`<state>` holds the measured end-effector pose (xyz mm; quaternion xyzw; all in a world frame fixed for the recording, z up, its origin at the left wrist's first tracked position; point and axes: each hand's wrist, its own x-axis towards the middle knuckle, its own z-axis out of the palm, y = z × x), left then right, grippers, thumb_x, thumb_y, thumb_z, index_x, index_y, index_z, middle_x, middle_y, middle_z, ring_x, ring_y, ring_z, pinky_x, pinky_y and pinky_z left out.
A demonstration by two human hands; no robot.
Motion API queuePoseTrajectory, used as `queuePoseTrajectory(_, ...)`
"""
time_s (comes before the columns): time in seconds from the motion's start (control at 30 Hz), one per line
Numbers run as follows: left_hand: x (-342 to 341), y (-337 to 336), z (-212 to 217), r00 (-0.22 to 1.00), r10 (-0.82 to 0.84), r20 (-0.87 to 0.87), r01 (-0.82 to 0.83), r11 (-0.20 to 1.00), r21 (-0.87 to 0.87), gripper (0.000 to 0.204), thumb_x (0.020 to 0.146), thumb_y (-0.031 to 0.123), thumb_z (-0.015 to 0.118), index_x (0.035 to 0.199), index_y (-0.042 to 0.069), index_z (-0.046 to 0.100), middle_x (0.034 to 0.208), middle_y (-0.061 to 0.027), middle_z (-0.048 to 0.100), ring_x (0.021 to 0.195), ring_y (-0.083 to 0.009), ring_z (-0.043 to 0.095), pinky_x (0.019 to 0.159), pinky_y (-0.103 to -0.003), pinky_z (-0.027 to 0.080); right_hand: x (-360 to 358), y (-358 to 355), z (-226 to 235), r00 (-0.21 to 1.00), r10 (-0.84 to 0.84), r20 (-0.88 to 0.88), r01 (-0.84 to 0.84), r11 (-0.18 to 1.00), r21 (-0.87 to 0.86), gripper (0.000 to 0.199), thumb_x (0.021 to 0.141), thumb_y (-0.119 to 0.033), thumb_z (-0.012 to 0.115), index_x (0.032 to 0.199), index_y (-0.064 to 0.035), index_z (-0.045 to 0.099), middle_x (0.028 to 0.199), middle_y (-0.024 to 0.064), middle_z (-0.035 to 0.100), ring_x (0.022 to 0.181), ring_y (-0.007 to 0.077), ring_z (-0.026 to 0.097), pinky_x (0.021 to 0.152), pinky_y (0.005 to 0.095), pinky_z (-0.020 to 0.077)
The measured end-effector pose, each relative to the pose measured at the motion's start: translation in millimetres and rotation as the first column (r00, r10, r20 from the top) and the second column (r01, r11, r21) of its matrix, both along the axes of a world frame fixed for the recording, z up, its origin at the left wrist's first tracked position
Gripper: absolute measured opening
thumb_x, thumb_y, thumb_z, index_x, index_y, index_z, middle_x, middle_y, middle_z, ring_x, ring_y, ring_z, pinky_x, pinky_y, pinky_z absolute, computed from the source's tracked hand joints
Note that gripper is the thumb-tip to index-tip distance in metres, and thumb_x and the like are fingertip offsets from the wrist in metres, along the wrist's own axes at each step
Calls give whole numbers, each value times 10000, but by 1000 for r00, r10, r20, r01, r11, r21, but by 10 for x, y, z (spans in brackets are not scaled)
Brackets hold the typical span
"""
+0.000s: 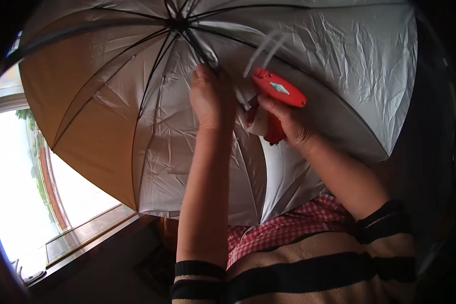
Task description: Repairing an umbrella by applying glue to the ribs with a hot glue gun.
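An opened umbrella (167, 147) fills the space ahead of me, its silvery inner side and dark ribs showing. My left hand (211, 99) reaches up to a rib near the hub (177, 24), its fingers closed around the rib or the cloth along it; which of these I cannot tell. In my right hand (289, 119) is a red hand tool (279, 87), pistol-shaped, with a small pale label and a whitish part near the fingers. Clear thin strands (266, 50) stick up from the tool. Its tip points toward my left hand, over the silvery cloth.
One section of the canopy shows orange-brown (93, 147) at the left. Beyond it, a bright window or doorway (15, 167) has a sill (83, 235) along its lower edge. A red-and-white checked cloth (294, 220) lies across my lap under the umbrella's near edge.
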<state>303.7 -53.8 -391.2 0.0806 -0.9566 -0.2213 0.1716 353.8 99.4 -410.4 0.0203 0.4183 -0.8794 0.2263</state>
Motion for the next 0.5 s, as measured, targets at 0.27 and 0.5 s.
queuePoseTrajectory(0.27,158,-355,160,997,-68,-48,63,994,-91,218,829,235,550,782,23,534,768,-206,601,712,-397,588,629,-442,473,-157,29,-85,937,255,237,-229,964,-131,256,835,-222,609,976,-16,553,796,115,631,716,225,636,666,362,531)
queuePoseTrajectory(0.5,201,-565,22,994,-93,-52,102,973,205,149,786,141,607,856,10,613,694,-116,632,606,-229,615,567,-340,478,-250,-135,-64,967,221,130,-213,974,-71,255,816,-212,626,992,-40,561,834,106,633,700,225,639,660,358,533)
